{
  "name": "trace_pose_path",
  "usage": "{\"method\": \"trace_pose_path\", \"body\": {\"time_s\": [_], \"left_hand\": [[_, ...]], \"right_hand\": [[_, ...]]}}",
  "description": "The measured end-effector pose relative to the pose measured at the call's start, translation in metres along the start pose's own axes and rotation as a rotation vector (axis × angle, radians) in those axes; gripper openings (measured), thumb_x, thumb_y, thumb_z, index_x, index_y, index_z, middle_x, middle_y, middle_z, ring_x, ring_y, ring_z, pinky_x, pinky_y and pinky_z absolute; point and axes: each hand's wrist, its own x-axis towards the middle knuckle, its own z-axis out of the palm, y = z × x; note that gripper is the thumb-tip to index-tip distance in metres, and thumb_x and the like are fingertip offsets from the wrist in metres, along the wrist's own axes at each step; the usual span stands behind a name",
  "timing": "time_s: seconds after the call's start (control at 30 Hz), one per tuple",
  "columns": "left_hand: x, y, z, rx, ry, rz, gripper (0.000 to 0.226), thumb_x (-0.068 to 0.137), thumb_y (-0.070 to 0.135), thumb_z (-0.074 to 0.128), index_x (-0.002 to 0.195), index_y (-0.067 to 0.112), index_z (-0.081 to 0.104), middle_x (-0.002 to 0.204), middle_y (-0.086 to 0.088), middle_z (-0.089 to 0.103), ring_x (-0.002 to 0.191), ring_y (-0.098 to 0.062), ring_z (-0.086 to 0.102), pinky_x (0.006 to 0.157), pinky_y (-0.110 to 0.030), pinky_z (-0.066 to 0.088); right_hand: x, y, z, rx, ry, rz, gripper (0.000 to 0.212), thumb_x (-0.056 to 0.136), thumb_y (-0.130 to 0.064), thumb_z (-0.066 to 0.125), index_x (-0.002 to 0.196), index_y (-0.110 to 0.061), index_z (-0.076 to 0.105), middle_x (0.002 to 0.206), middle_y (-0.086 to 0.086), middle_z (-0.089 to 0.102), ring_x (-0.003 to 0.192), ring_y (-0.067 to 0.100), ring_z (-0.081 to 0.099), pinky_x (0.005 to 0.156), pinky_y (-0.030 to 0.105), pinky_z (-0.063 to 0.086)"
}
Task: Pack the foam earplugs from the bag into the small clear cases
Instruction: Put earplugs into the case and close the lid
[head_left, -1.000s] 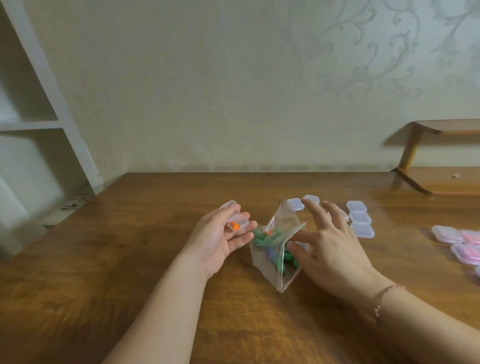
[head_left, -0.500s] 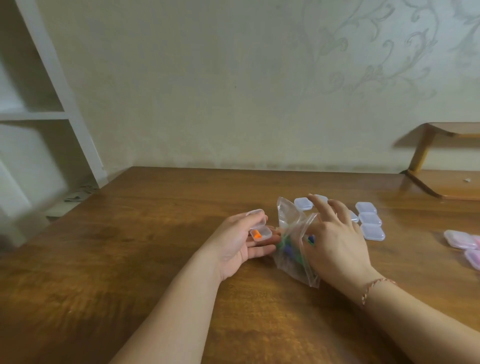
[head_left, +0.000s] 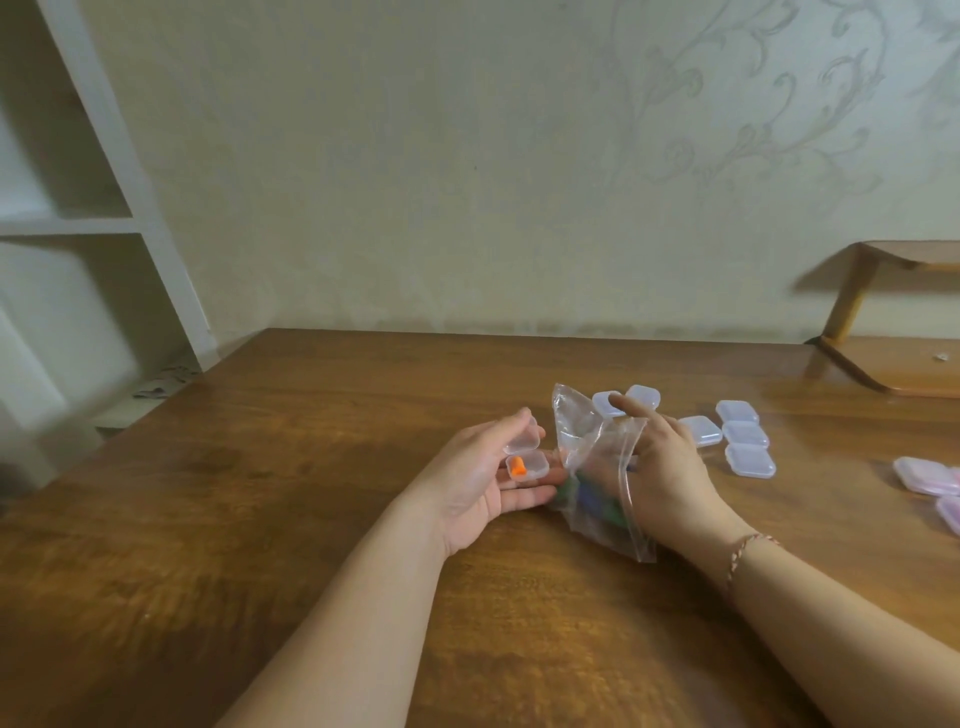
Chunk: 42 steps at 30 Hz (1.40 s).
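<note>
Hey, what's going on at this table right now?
A person is packing foam earplugs into little cases. The left hand holds an open clear case with one orange earplug in it. The right hand is reaching into a clear plastic bag of green and blue earplugs, seemingly for another. More closed clear cases wait on the wooden table, with pinkish cases at the far right.
</note>
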Motion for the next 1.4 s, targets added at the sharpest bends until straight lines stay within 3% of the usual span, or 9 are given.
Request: {"method": "trace_pose_path", "body": {"time_s": [0.07,0.2,0.37,0.5,0.83,0.97,1.07,1.2,1.4], "left_hand": [[0.001,-0.001,0.001,0.017,-0.003,-0.001,0.037,0.098,0.038,0.056,0.121,0.009,0.060,0.124,-0.017,0.064,0.099,-0.025,0.073,0.075,-0.036,0.061],[0.001,-0.001,0.002,0.074,-0.019,0.010,0.038,0.098,0.043,0.054,0.118,0.012,0.064,0.122,-0.013,0.067,0.103,-0.025,0.072,0.080,-0.037,0.060],[0.001,-0.001,0.004,0.131,-0.009,0.019,0.039,0.097,0.046,0.053,0.118,0.015,0.064,0.124,-0.012,0.065,0.104,-0.025,0.070,0.083,-0.038,0.060],[0.001,-0.002,0.004,0.114,-0.002,0.017,0.039,0.098,0.043,0.055,0.115,0.009,0.065,0.126,-0.015,0.063,0.105,-0.025,0.070,0.082,-0.038,0.060],[-0.003,0.002,0.004,0.039,-0.010,-0.008,0.041,0.096,0.044,0.056,0.117,0.008,0.060,0.128,-0.018,0.060,0.106,-0.028,0.070,0.081,-0.037,0.060],[-0.005,0.003,0.004,0.001,0.013,-0.012,0.038,0.098,0.041,0.055,0.115,0.007,0.059,0.125,-0.019,0.060,0.100,-0.027,0.073,0.077,-0.036,0.061],[-0.006,0.003,0.005,0.012,0.017,-0.020,0.041,0.099,0.040,0.054,0.115,0.003,0.059,0.118,-0.024,0.065,0.099,-0.029,0.073,0.076,-0.035,0.061],[-0.011,0.004,0.006,0.010,0.023,-0.013,0.044,0.098,0.040,0.055,0.119,0.002,0.060,0.118,-0.025,0.066,0.100,-0.030,0.072,0.075,-0.035,0.061],[-0.033,0.012,0.015,-0.112,0.064,0.057,0.044,0.098,0.040,0.054,0.120,0.003,0.061,0.120,-0.024,0.067,0.099,-0.031,0.073,0.074,-0.035,0.062]], "right_hand": [[0.000,0.003,0.002,0.037,0.025,-0.009,0.036,0.083,-0.034,0.073,0.117,-0.027,0.067,0.152,-0.015,0.031,0.138,0.020,0.023,0.109,0.047,0.034],[-0.001,0.004,0.005,0.067,0.059,-0.071,0.031,0.084,-0.035,0.071,0.114,-0.027,0.069,0.151,-0.016,0.033,0.139,0.020,0.023,0.111,0.048,0.030],[0.000,0.006,0.004,0.105,0.037,-0.041,0.056,0.075,-0.050,0.074,0.125,-0.028,0.060,0.148,-0.014,0.037,0.140,0.012,0.021,0.112,0.048,0.031],[-0.001,0.004,-0.001,0.113,0.006,-0.041,0.036,0.075,-0.044,0.076,0.106,-0.026,0.070,0.147,-0.012,0.039,0.139,0.018,0.022,0.107,0.051,0.037],[-0.013,-0.007,-0.017,-0.018,-0.053,-0.082,0.054,0.083,-0.045,0.069,0.131,-0.026,0.055,0.151,-0.011,0.031,0.141,0.016,0.016,0.114,0.049,0.025],[-0.014,-0.005,-0.021,-0.032,-0.081,-0.110,0.032,0.081,-0.054,0.066,0.108,-0.037,0.068,0.151,-0.014,0.029,0.139,0.015,0.017,0.111,0.048,0.028],[-0.024,0.003,-0.035,0.031,-0.060,-0.114,0.007,0.084,-0.040,0.064,0.090,-0.044,0.068,0.148,-0.014,0.033,0.138,0.017,0.020,0.110,0.043,0.028],[-0.048,0.025,-0.057,0.099,0.026,-0.137,0.020,0.082,-0.027,0.071,0.073,-0.044,0.067,0.138,-0.020,0.043,0.132,0.013,0.032,0.107,0.041,0.033],[-0.079,0.017,-0.079,0.204,0.240,-0.148,0.014,0.079,-0.024,0.071,0.075,-0.037,0.069,0.123,-0.029,0.054,0.118,0.011,0.052,0.094,0.040,0.047]]}}
